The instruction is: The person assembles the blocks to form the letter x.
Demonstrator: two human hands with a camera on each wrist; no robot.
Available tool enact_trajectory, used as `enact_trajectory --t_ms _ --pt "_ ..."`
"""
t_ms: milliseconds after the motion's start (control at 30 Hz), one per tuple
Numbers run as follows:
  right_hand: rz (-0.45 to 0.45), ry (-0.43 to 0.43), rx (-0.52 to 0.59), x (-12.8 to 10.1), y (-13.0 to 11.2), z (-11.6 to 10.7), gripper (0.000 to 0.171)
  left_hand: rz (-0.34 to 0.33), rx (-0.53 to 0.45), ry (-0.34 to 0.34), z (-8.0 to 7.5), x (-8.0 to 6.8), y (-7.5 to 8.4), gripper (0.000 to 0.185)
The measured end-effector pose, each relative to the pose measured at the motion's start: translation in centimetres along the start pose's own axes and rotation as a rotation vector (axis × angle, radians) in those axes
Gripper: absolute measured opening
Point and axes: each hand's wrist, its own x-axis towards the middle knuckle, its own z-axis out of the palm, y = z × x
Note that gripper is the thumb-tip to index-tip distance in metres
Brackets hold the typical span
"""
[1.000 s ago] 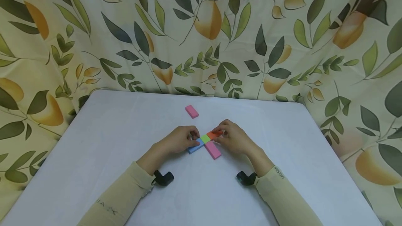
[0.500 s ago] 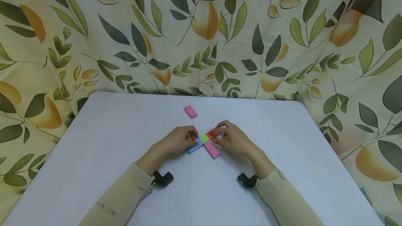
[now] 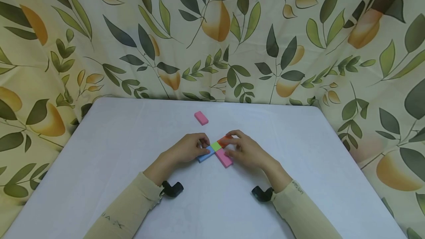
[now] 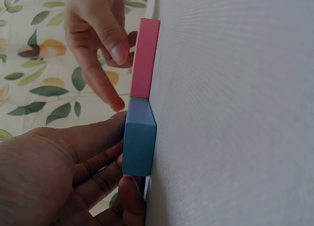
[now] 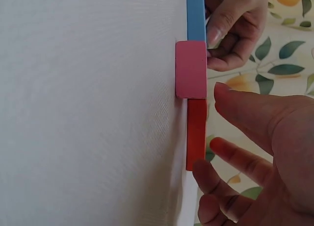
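Observation:
Four flat blocks lie in a cross on the white table (image 3: pixel 109 146): a blue block (image 3: pixel 204 155) on the left, a green one (image 3: pixel 216 146) in the middle, an orange-red block (image 3: pixel 224 141) on the right and a pink block (image 3: pixel 225 159) toward me. My left hand (image 3: pixel 203 146) holds the blue block (image 4: pixel 139 142), fingers along its top face and thumb at its near end. My right hand (image 3: pixel 231 145) hovers by the orange-red block (image 5: pixel 196 133) with spread, relaxed fingers (image 5: pixel 240 160); one fingertip lies at its end. The pink block (image 5: pixel 191 69) sits just beyond the thumb.
A second pink block (image 3: pixel 201 118) lies alone farther back on the table. A leaf-and-pear patterned cloth (image 3: pixel 212 36) hangs behind and around the table. Black wrist cameras (image 3: pixel 172 189) sit under both sleeves.
My right hand has let go its pinch on the orange-red block and drawn slightly back toward me. The left hand and the blocks stay where they were.

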Motion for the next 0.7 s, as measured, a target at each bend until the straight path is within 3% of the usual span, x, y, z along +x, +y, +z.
enact_trajectory --t_ms 700 --pt "-0.021 -0.021 0.029 -0.54 -0.07 0.52 0.036 0.001 -0.012 -0.001 -0.09 -0.2 -0.06 0.019"
